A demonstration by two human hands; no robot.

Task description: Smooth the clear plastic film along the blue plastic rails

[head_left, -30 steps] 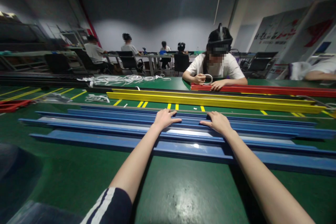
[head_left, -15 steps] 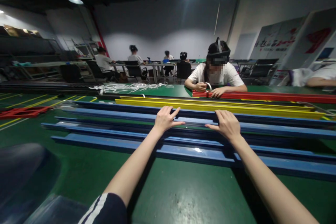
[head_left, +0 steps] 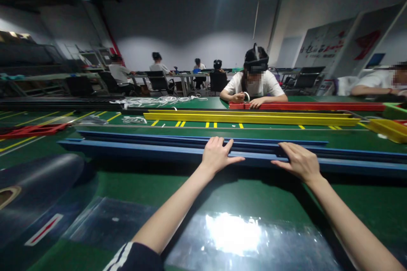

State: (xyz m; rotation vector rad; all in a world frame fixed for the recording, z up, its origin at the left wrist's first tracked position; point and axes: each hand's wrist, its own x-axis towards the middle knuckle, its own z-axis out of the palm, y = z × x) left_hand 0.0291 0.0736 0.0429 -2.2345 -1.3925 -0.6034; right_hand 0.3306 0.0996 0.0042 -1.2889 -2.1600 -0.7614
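Left hand and right hand both gripping the long blue channel profiles, fingers hooked over the top, thumbs spread along the near side, a gap between hands. Blue lengths run crosswise over the green table, clear plastic sheet nearer, yellow profiles beyond; co-worker opposite leans over red profiles.

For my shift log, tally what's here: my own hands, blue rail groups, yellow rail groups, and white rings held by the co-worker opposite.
Your hands: 2 (left hand, right hand)
Blue rail group: 1; overlap hides the single-rail count
Yellow rail group: 1
White ring held by the co-worker: 1
Total: 5
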